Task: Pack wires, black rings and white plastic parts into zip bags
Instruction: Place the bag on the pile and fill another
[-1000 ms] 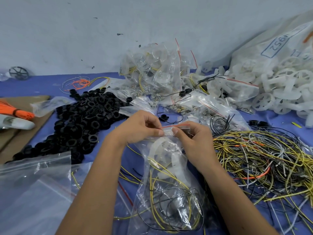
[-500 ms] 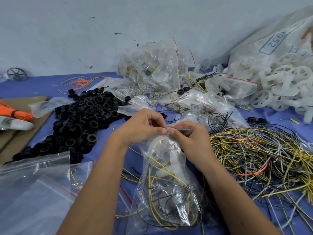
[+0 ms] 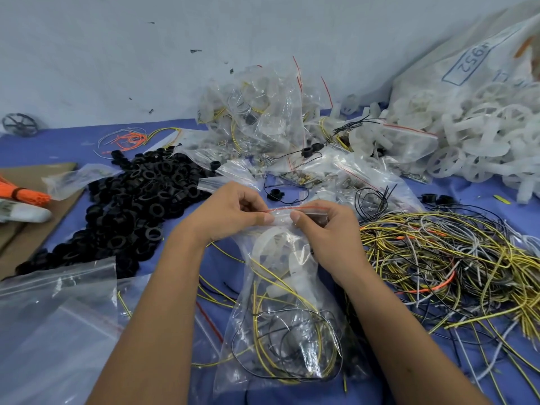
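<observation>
Fingers [image 3: 264, 219] of both hands pinch the zip bag [image 3: 280, 325], hiding its seal.

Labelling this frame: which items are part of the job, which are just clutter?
In the job: left hand, right hand, zip bag they pinch, black rings, loose wires, white plastic parts, packed bags.
Clutter: cardboard, orange bundle.

two hands [image 3: 230, 213], one held zip bag [image 3: 280, 311]
</observation>
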`<action>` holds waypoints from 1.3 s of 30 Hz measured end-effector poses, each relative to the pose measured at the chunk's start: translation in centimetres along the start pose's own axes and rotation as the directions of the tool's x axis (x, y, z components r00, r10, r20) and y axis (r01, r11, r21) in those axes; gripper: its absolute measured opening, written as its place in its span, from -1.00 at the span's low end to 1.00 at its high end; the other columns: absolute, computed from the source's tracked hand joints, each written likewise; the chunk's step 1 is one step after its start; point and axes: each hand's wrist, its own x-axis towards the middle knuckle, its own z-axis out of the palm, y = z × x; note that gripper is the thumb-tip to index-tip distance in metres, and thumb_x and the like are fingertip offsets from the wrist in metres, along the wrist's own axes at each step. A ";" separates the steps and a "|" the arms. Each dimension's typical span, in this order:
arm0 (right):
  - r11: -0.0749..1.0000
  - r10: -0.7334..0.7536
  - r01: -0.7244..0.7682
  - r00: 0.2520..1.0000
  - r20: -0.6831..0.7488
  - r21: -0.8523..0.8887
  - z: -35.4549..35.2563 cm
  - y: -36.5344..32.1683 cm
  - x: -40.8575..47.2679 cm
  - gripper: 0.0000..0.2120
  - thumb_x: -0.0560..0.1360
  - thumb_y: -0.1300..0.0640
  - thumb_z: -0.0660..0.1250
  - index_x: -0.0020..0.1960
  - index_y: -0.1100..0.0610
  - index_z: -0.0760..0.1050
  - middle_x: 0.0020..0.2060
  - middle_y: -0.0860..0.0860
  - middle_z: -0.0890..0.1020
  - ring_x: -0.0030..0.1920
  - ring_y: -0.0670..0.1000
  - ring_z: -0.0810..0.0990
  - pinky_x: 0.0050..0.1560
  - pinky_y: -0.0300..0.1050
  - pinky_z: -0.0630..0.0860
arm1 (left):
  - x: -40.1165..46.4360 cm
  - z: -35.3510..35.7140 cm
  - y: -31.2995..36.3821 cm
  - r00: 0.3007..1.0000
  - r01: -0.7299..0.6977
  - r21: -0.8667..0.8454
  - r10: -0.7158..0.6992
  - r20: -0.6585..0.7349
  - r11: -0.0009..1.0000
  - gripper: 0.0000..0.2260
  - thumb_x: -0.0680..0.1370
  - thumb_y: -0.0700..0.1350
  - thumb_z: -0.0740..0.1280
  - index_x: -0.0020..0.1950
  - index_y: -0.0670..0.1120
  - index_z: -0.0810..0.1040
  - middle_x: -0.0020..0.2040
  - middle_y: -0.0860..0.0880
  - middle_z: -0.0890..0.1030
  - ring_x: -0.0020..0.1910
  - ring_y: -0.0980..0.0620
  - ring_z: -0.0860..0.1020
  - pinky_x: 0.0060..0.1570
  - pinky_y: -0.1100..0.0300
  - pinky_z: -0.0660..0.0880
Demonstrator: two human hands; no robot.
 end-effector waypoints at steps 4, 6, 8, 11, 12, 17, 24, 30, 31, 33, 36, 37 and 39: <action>1.000 -0.017 0.017 1.000 0.012 -0.004 0.1 -0.2 -0.1 -0.88 0.49 0.20 0.51 -0.16 0.00 0.69 -0.29 -0.06 0.73 -0.23 -0.07 0.72 -0.14 -0.14 0.63 | -0.3 -0.7 -0.6 1.000 0.014 -0.061 -0.013 0.011 0.998 -0.86 0.49 -0.27 0.53 -0.22 -0.08 0.68 -0.28 -0.05 0.66 -0.29 0.12 0.56 -0.23 0.30 0.47; 1.000 -0.007 0.007 1.000 -0.001 0.001 0.1 -0.1 -0.1 -0.86 0.49 0.19 0.52 -0.18 -0.02 0.69 -0.28 -0.08 0.73 -0.22 -0.07 0.72 -0.14 -0.13 0.62 | -0.3 -0.7 -0.7 1.000 0.006 -0.062 -0.007 -0.009 0.998 -0.84 0.48 -0.27 0.54 -0.23 -0.06 0.69 -0.27 -0.04 0.66 -0.26 0.09 0.56 -0.21 0.27 0.46; 0.999 0.023 -0.023 1.000 -0.019 0.024 -0.1 0.0 0.0 -0.88 0.49 0.18 0.52 -0.18 -0.01 0.69 -0.27 -0.07 0.74 -0.20 -0.04 0.72 -0.12 -0.06 0.64 | -0.2 -0.7 -0.8 0.999 0.004 -0.096 -0.008 -0.042 0.995 -0.82 0.47 -0.28 0.55 -0.26 -0.03 0.70 -0.26 -0.04 0.69 -0.25 0.09 0.58 -0.17 0.27 0.49; 0.999 0.033 -0.032 0.999 -0.022 0.043 -0.2 -0.1 0.1 -0.91 0.49 0.17 0.52 -0.16 0.01 0.70 -0.26 -0.07 0.74 -0.19 -0.03 0.73 -0.12 -0.06 0.64 | -0.3 -1.0 -1.1 0.999 -0.003 -0.121 -0.003 -0.044 0.993 -0.76 0.47 -0.29 0.54 -0.30 0.02 0.72 -0.27 -0.01 0.70 -0.26 0.14 0.62 -0.17 0.34 0.53; 0.999 0.025 -0.024 1.000 -0.019 0.032 -0.1 -0.1 0.0 -0.92 0.49 0.17 0.52 -0.15 0.01 0.70 -0.26 -0.08 0.74 -0.19 -0.05 0.73 -0.13 -0.10 0.62 | -0.4 -1.0 -1.1 0.999 -0.009 -0.118 0.004 -0.044 0.993 -0.73 0.47 -0.30 0.54 -0.31 0.04 0.72 -0.28 0.01 0.70 -0.26 0.15 0.63 -0.17 0.35 0.53; 0.995 0.061 -0.058 0.997 -0.042 0.075 -0.3 0.1 0.1 -0.94 0.49 0.18 0.52 -0.13 0.05 0.70 -0.26 -0.05 0.74 -0.19 -0.04 0.73 -0.15 -0.05 0.64 | -0.5 -0.9 -1.2 0.997 0.009 -0.144 -0.020 -0.076 0.990 -0.80 0.48 -0.26 0.54 -0.28 -0.01 0.72 -0.27 -0.02 0.71 -0.21 0.06 0.62 -0.10 0.20 0.54; 0.998 0.036 -0.034 0.998 -0.057 0.045 -0.3 0.3 0.3 -0.91 0.49 0.16 0.52 -0.16 0.00 0.70 -0.27 -0.08 0.74 -0.22 -0.11 0.71 -0.18 -0.24 0.58 | -0.9 -1.3 -1.6 0.990 -0.007 -0.176 -0.018 -0.140 0.984 -0.90 0.47 -0.31 0.53 -0.20 -0.15 0.69 -0.26 -0.09 0.64 -0.20 -0.04 0.53 -0.11 0.11 0.45; 0.997 0.062 -0.058 0.993 -0.102 0.048 -0.7 0.3 0.4 -0.97 0.48 0.12 0.53 -0.14 0.03 0.70 -0.28 -0.02 0.73 -0.20 0.03 0.72 -0.12 -0.07 0.65 | -1.3 -1.7 -1.6 0.980 -0.015 -0.215 -0.028 -0.196 0.976 -0.95 0.47 -0.32 0.51 -0.16 -0.26 0.67 -0.24 -0.17 0.63 -0.29 0.00 0.52 -0.17 0.12 0.48; 0.998 0.060 -0.056 0.993 -0.101 0.042 -0.6 0.3 0.4 -0.96 0.48 0.12 0.53 -0.14 0.03 0.70 -0.28 -0.03 0.73 -0.20 0.03 0.72 -0.14 -0.08 0.64 | -1.4 -1.7 -1.6 0.980 -0.018 -0.207 -0.024 -0.199 0.978 -0.95 0.47 -0.33 0.51 -0.16 -0.28 0.66 -0.25 -0.16 0.63 -0.30 0.02 0.52 -0.18 0.14 0.48; 0.998 0.059 -0.055 0.993 -0.104 0.042 -0.6 0.2 0.4 -0.96 0.49 0.12 0.53 -0.15 0.02 0.70 -0.28 -0.03 0.73 -0.20 0.02 0.72 -0.14 -0.07 0.65 | -1.4 -1.7 -1.6 0.979 -0.020 -0.207 -0.023 -0.201 0.978 -0.96 0.48 -0.33 0.50 -0.14 -0.30 0.67 -0.24 -0.16 0.64 -0.28 0.01 0.53 -0.18 0.16 0.49; 0.997 0.060 -0.053 0.991 -0.122 0.056 -0.9 0.0 0.3 -0.95 0.49 0.11 0.52 -0.15 0.04 0.69 -0.29 0.02 0.73 -0.20 0.10 0.71 -0.13 0.03 0.64 | -1.6 -1.8 -1.8 0.974 -0.016 -0.258 -0.043 -0.222 0.966 -0.97 0.48 -0.29 0.51 -0.13 -0.24 0.70 -0.21 -0.20 0.67 -0.24 -0.04 0.55 -0.16 0.14 0.53; 0.997 0.055 -0.048 0.991 -0.124 0.055 -1.0 -0.2 0.3 -0.94 0.49 0.11 0.52 -0.15 0.04 0.69 -0.29 0.03 0.72 -0.19 0.12 0.71 -0.13 0.06 0.63 | -1.6 -1.9 -1.9 0.971 -0.022 -0.265 -0.042 -0.234 0.964 -0.97 0.46 -0.26 0.52 -0.14 -0.22 0.71 -0.20 -0.23 0.67 -0.25 -0.05 0.54 -0.17 0.13 0.53; 0.998 0.046 -0.040 0.991 -0.124 0.053 -0.9 -0.4 0.2 -0.94 0.49 0.11 0.53 -0.16 0.05 0.69 -0.30 0.03 0.72 -0.20 0.13 0.71 -0.13 0.07 0.64 | -1.7 -2.1 -2.2 0.965 -0.049 -0.254 -0.019 -0.261 0.966 -0.92 0.41 -0.19 0.54 -0.18 -0.18 0.72 -0.22 -0.24 0.66 -0.28 -0.04 0.53 -0.21 0.17 0.53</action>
